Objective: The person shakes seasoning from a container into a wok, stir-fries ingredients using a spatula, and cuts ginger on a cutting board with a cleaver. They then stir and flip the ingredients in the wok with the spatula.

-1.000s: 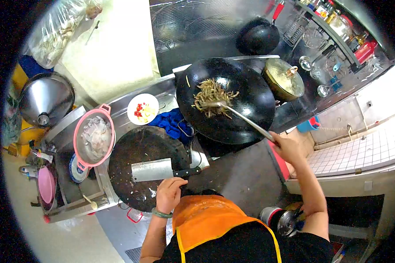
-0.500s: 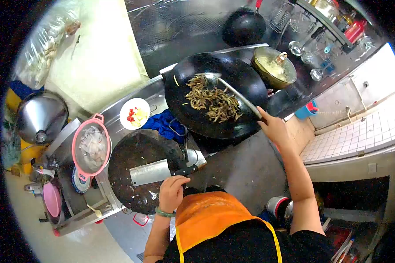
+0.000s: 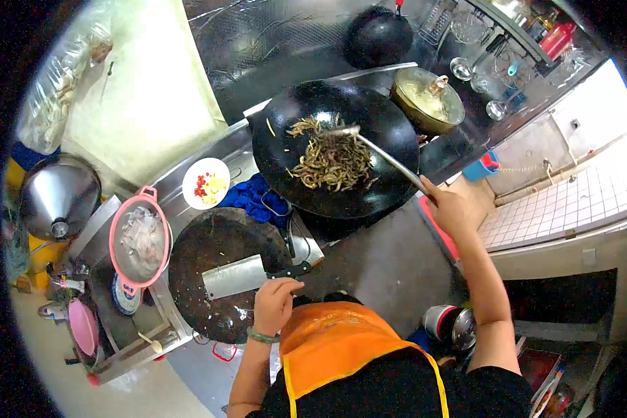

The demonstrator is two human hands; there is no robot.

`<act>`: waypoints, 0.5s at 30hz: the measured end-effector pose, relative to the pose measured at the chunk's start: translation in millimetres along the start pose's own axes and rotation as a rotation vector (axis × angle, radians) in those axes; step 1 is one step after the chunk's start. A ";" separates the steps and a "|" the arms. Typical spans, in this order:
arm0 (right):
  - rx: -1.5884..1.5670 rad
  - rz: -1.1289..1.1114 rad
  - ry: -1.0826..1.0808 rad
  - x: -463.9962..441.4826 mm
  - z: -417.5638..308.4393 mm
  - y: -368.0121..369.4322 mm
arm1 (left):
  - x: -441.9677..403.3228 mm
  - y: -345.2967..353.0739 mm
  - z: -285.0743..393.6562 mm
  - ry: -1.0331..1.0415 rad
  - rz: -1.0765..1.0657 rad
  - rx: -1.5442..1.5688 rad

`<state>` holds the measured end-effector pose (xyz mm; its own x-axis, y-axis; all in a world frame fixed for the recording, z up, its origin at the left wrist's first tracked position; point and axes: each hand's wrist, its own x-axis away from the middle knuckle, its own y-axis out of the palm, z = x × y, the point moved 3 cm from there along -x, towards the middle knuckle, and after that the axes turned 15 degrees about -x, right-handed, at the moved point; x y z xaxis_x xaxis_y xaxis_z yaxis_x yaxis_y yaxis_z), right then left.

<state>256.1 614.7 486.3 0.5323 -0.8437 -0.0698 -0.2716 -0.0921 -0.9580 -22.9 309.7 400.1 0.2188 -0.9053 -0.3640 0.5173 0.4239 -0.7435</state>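
My right hand [image 3: 455,212] is closed around the handle end of a long metal wok spatula [image 3: 393,160]. The spatula's head lies over dark, browned strips of food [image 3: 331,166] in a big black wok [image 3: 285,115]. Lower down, my left hand [image 3: 275,303] is held by the orange apron [image 3: 348,327], fingers curled in and nothing visible in them. Just above that hand is the black handle of a cleaver [image 3: 233,276], whose wide blade lies flat on a round, dark chopping block [image 3: 202,240]. The hand looks close to the handle but not wrapped round it.
A white plate [image 3: 224,198] with red and yellow pieces sits left of the wok, near a blue cloth [image 3: 254,198]. Farther left stands a pink-rimmed basket [image 3: 114,237] of pale food. A glass-lidded pot [image 3: 416,111] is behind the wok. Ladles [image 3: 461,68] hang at upper right.
The spatula's head has moved from the far edge of the food in over it, and the strips have shifted. My right hand has moved slightly right and down. My left hand stays put.
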 end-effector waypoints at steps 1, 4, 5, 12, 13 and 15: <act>0.008 0.038 -0.004 -6.4 -4.1 7.8 | -5.1 -1.1 3.0 0.023 0.002 0.000; 0.016 -0.115 0.038 1.4 -15.7 -5.9 | -6.1 0.2 2.6 0.042 0.009 -0.010; 0.017 -0.140 -0.040 8.0 12.8 0.6 | -5.3 -0.5 2.3 0.037 0.000 -0.015; 0.108 -0.254 0.125 60.2 -20.6 -60.6 | 14.8 3.5 -6.0 -0.058 -0.008 -0.038; 0.103 -0.276 0.099 55.2 -20.2 -50.4 | 12.1 5.0 -3.9 -0.038 -0.020 -0.029; -0.110 -0.099 -0.044 29.6 8.2 -1.7 | 6.0 7.1 1.2 -0.008 -0.046 -0.019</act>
<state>278.9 594.3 483.6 0.5949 -0.8037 0.0086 -0.3009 -0.2326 -0.9249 -17.0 307.3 393.3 0.2018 -0.9242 -0.3242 0.5113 0.3818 -0.7700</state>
